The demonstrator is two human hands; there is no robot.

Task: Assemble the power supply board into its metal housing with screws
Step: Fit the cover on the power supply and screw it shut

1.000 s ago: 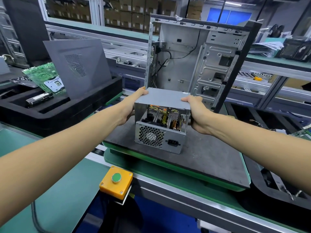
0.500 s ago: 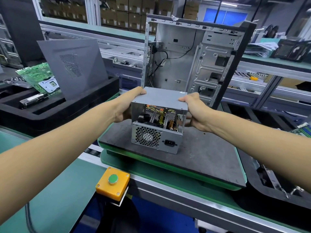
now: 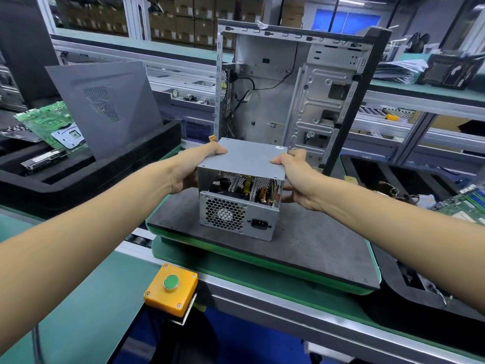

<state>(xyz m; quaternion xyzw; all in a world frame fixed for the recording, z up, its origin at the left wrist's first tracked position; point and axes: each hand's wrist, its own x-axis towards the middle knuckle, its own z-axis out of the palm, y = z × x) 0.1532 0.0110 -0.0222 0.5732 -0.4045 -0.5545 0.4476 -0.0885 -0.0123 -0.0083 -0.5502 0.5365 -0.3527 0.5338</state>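
Shelving stacked with brown cartons (image 3: pixel 183 19) is seen along the back wall, and a green bench (image 3: pixel 86 292) runs across the foreground, with a dark mat (image 3: pixel 315 240) laid on a green-edged pallet at its centre. On that mat the power supply (image 3: pixel 240 187) is gripped from both sides, its fan grille and socket turned toward the camera and its near lower edge close to the mat; whether it rests there or is lifted cannot be told. The left hand (image 3: pixel 191 166) is curled round the left wall of the housing, thumb laid on the top plate near the far left corner, the other fingers hidden behind the metal. The right hand (image 3: pixel 296 174) is clamped on the right wall, thumb pressed on the top plate and fingers (image 3: pixel 287 198) wrapped under the side. Through the open gap beneath the top plate, coils and heat sinks are visible. Just behind the unit an open computer case (image 3: pixel 301 95) stands upright on the mat, a black cable hanging inside. To the left, a grey side panel (image 3: pixel 105 106) is leaned in a black foam tray (image 3: pixel 78 177), with a green motherboard (image 3: pixel 49 122) lying beside it. At the bench's near edge a yellow box with a green button (image 3: pixel 171 287) is mounted.
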